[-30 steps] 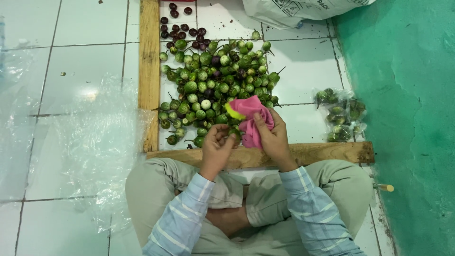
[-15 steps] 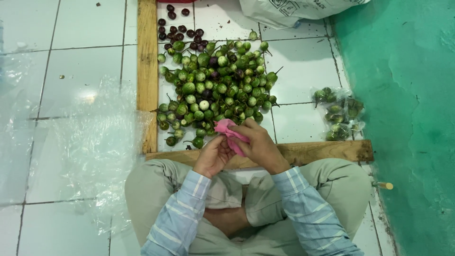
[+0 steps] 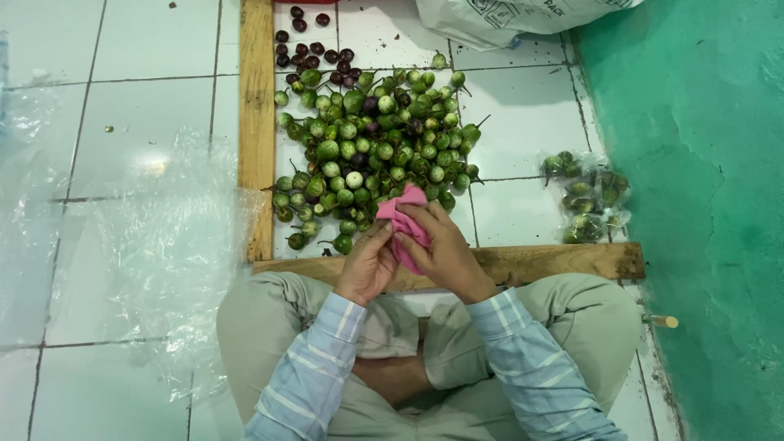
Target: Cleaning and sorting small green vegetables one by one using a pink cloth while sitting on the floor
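Gripping a pink cloth (image 3: pixel 406 220), the right hand (image 3: pixel 441 253) is closed around it from the right, fingers curled over the fabric; the left hand (image 3: pixel 367 263) is pinched onto its lower left edge. Whether a fruit is wrapped inside cannot be told. The cloth is held just above the near wooden plank (image 3: pixel 531 263), at the near edge of a pile of small green eggplants (image 3: pixel 376 151). The pile is bounded on the left by an upright wooden plank (image 3: pixel 257 122), with a few dark purple ones (image 3: pixel 314 53) toward the far end. Open tiled floor (image 3: pixel 523 122) is left right of the pile, up to a small clear bag of eggplants (image 3: pixel 586 196) beside the green wall (image 3: pixel 702 163). Clear plastic sheeting (image 3: pixel 139 245) is spread left of the plank. A white sack (image 3: pixel 506 16) lies at the far edge.
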